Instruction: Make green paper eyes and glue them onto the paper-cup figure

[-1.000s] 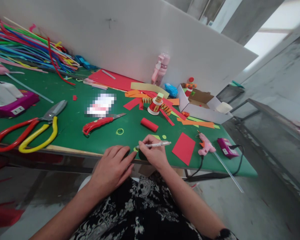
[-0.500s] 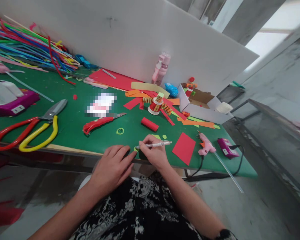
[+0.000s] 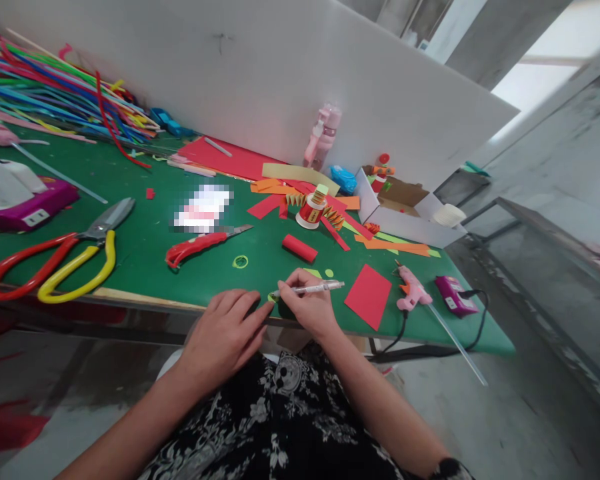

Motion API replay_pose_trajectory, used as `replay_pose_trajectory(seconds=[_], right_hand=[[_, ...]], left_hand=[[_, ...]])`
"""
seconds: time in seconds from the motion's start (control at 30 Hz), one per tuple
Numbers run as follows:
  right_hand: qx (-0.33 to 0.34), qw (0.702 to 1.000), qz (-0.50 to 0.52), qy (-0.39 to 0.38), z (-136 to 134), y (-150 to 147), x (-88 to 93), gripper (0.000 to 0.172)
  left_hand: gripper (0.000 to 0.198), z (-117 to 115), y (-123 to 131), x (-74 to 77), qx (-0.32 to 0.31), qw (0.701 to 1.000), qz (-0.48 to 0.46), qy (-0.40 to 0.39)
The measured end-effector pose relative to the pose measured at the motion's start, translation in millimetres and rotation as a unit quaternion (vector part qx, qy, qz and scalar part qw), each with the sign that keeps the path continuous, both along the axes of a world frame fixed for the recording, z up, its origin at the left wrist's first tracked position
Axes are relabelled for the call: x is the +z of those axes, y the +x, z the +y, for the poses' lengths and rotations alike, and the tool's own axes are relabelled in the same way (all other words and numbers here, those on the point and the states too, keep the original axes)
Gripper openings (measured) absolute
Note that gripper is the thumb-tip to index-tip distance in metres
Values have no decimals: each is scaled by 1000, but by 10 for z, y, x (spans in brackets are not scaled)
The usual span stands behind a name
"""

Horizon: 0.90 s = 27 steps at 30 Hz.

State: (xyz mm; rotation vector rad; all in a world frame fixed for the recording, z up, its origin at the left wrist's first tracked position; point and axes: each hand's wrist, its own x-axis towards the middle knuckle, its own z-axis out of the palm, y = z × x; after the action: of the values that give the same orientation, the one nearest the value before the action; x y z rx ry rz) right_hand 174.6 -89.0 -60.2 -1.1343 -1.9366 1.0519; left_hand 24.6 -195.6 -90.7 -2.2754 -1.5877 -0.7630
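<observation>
Head view: at the green counter's (image 3: 130, 273) near edge, right hand (image 3: 307, 308) fingers pinch a light, stiff-looking pen (image 3: 315, 289), best gripped near its tip, over a green paper scrap (image 3: 271, 298); left hand (image 3: 225, 337) lies flat, open, holding nothing.

Clothing: black fabric (image 3: 280, 427) with a white and grey floral print, across the lap.
Sleeve: dark printed sleeve edge (image 3: 445, 469) at the right elbow.
Hands: 2, left hand (image 3: 225, 333) and right hand (image 3: 307, 308), both bare.

white pen (image 3: 313, 289), near-flat at table edge (tip on green scrap (image 3: 272, 298))
</observation>
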Motion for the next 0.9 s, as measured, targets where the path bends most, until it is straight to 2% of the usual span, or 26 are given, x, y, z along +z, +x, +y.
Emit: replay_pose_trajectory(seconds=[0.9], right_hand=[[19, 1000, 14, -5, -5, 19, 8, 25]], left_hand=[[32, -1, -5, 15, -2, 1000, 0, -1]])
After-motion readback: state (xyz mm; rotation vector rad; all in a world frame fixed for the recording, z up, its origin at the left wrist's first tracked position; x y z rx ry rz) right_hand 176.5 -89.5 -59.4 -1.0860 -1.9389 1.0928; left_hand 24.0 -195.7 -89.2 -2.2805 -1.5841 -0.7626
